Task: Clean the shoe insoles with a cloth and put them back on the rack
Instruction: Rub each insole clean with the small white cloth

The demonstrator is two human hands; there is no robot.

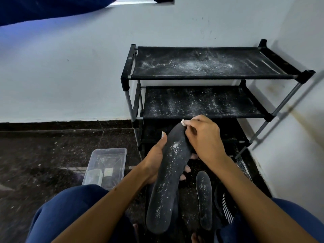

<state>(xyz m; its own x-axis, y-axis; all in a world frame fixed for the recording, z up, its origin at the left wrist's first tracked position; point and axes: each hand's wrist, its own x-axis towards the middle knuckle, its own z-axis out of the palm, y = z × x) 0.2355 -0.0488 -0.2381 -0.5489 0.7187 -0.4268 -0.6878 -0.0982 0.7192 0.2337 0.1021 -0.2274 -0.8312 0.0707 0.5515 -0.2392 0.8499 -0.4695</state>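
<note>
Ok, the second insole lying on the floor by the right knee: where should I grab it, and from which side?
Pinch the insole at its far, rounded end, coming from above. It lies flat on the floor, long axis running away from you, and that end is clear. A dark striped item crowds its right edge, and the held insole overhangs its left.

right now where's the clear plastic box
The clear plastic box sits on the dark floor at lower left of the head view, left of the black shoe rack, beside the left forearm.

Rack (206, 77) ahead; clear box (107, 165) left.
</note>
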